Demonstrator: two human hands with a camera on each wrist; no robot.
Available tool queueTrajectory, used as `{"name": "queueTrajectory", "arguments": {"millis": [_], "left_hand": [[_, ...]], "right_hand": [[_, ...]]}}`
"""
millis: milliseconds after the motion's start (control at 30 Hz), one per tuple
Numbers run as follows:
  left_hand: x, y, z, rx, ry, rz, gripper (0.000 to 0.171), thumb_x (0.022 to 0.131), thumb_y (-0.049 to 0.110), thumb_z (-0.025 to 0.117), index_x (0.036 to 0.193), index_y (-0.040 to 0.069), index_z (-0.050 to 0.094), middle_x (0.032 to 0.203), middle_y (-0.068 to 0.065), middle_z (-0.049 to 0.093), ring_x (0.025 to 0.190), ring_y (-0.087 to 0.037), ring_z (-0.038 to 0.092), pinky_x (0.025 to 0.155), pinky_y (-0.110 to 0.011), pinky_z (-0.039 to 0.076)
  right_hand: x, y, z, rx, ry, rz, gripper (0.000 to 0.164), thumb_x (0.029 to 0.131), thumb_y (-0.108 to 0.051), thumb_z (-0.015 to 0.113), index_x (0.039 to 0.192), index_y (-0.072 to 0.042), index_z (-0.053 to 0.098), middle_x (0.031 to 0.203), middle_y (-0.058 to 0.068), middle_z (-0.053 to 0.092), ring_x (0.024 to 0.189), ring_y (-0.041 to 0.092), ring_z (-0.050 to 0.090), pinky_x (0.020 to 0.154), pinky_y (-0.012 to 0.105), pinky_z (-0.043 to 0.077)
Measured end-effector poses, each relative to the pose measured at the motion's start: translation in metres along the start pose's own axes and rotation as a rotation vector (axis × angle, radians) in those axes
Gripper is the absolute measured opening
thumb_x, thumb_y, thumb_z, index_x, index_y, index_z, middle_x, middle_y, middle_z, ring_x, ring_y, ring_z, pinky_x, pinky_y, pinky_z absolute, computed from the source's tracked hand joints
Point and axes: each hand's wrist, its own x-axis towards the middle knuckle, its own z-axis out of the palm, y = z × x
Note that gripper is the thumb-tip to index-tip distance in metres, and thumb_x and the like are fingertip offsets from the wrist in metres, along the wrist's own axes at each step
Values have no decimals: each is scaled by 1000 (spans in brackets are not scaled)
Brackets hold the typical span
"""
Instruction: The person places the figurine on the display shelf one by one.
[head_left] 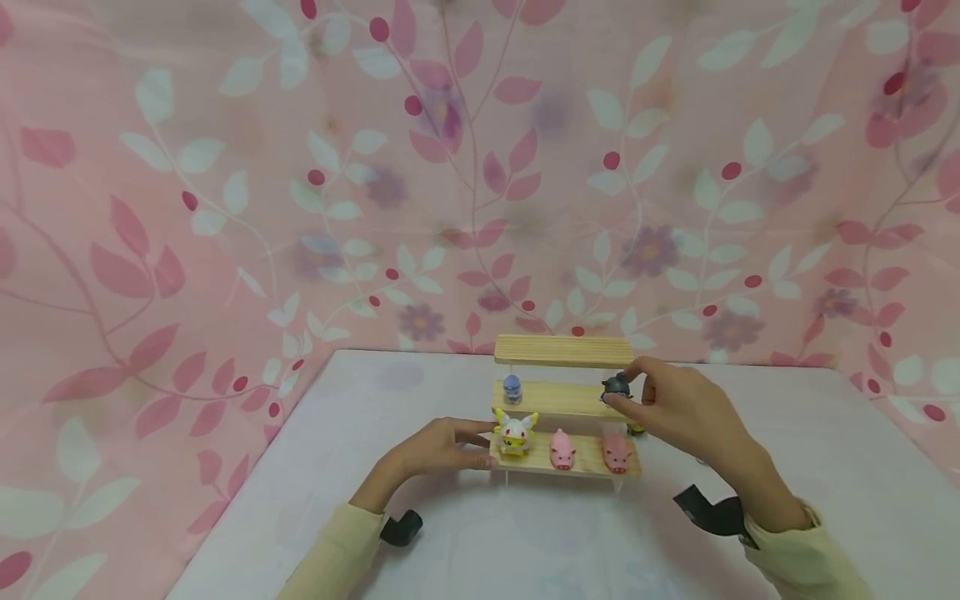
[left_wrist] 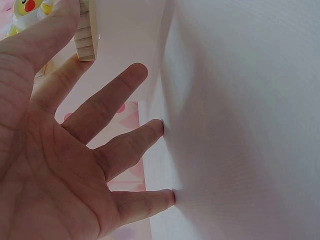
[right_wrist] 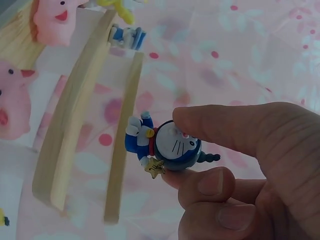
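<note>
Left hand (head_left: 438, 448) is pinching the left end of the near board (head_left: 588, 450) of the wooden shelf (head_left: 566, 352) between thumb and index finger. Right hand (head_left: 686, 410), well apart, is pinching the blue cat figurine (right_wrist: 176, 146) at the right of the middle board (head_left: 558, 398); board contact: cannot tell. A white-and-yellow figurine (head_left: 514, 435), pink pig (head_left: 562, 450) and second pig (head_left: 617, 454) are resting left to right on the near board.

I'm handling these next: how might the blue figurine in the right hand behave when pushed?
The blue figurine is probably stiff: no dent shows where the right hand pinches it. With a big head on a small body, it may tip easily.
</note>
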Motion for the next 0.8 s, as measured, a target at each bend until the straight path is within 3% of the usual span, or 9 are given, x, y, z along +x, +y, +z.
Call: {"name": "queueTrajectory", "arguments": {"millis": [800], "left_hand": [[0, 1, 0, 13, 0, -1, 65, 86, 45, 76, 142, 20, 56, 128, 0, 65, 119, -20, 60, 97, -47, 47]], "right_hand": [[38, -18, 32, 20, -69, 27, 40, 86, -42, 74, 105, -8, 68, 66, -1, 54, 53, 15, 46, 46, 30, 36]]}}
